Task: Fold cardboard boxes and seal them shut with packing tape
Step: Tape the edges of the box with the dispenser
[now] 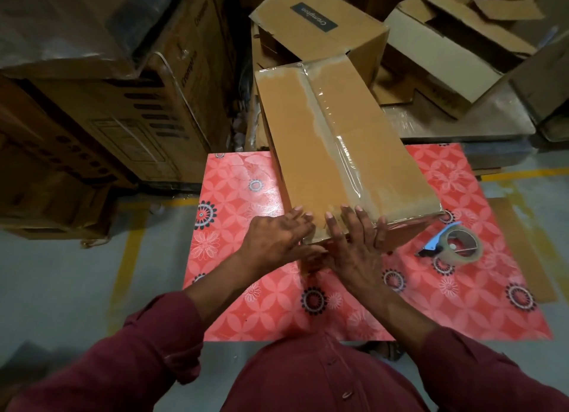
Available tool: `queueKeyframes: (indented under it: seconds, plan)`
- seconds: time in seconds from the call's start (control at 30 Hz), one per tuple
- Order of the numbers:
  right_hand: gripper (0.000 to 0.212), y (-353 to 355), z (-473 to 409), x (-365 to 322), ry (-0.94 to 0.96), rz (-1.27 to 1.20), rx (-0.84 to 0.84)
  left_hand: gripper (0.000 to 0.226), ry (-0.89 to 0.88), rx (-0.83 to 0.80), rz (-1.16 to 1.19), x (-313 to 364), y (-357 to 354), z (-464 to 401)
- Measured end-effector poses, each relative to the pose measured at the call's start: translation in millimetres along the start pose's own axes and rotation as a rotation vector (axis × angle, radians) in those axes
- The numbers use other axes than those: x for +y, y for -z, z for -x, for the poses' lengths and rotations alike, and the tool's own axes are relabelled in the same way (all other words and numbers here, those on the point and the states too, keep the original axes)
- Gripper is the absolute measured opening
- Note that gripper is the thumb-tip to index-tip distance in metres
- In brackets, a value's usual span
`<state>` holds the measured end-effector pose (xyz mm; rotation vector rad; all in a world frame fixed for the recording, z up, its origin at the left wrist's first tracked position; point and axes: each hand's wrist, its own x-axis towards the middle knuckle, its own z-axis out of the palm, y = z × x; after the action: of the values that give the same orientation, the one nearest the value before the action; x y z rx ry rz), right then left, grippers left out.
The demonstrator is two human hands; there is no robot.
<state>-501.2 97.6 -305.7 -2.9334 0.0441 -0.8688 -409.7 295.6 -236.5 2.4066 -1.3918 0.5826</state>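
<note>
A long closed cardboard box [311, 140] lies on the red flowered table [264, 307], running away from me, with a strip of clear tape [340, 140] along its top seam. My left hand [277, 237] and my right hand [354, 245] lie flat side by side on the near end of the box, fingers spread over its top edge and palms against the end face. A tape dispenser with a blue handle and a roll of clear tape [455, 245] rests on the table to the right of the box.
Large printed cartons [101, 103] are stacked at the left. Open and flattened boxes [446, 39] lie behind the table on a wrapped pallet. The grey floor carries yellow lines [126, 257].
</note>
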Motion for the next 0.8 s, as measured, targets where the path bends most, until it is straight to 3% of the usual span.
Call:
queueKeyframes:
  seconds: [0.07,0.17,0.27,0.4,0.6,0.8]
  plan:
    - [0.083,-2,0,-1,0.007,-0.009,0.015,0.041,-0.046,0.109,0.016,-4,-15,15]
    - [0.090,0,3,7,0.047,-0.031,0.041,0.043,0.024,0.191,0.160,2,-25,26]
    - [0.087,1,2,8,0.029,-0.073,0.051,0.055,0.039,0.139,0.203,9,-27,35]
    - [0.077,1,1,1,0.000,-0.047,0.054,0.054,0.055,0.133,0.236,12,-39,40]
    - [0.098,4,3,11,0.074,-0.050,0.048,0.065,0.030,0.117,0.277,9,-45,45]
    - [0.066,7,2,4,0.009,-0.104,0.029,0.048,0.059,0.196,0.281,11,-37,39]
